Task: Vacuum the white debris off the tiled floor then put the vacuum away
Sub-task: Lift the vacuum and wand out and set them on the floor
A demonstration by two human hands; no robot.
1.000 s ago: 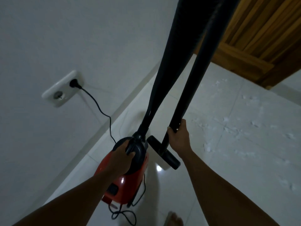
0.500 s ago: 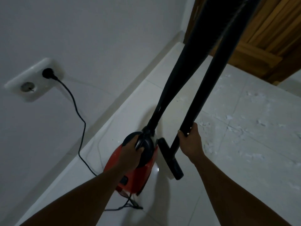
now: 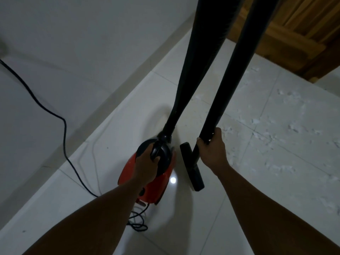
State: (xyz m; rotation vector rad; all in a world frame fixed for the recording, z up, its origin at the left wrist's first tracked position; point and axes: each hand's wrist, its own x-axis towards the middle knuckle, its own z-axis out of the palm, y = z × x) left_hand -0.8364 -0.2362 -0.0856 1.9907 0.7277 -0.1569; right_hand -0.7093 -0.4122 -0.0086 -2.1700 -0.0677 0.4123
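A small red and black vacuum hangs just above the white tiled floor, near the wall. My left hand is closed on its black top handle. A black hose rises from its front out of the top of the view. My right hand grips the black wand just above the floor nozzle, which hangs beside the vacuum. White debris is scattered over the tiles to the right.
A black power cord runs from the upper left along the white wall to the vacuum's rear, with loose loops on the floor. A wooden door stands at the upper right.
The view has swung right, so the wall socket has left the frame on the left. Both hands keep their grips; vacuum and nozzle sit a little further right in view.
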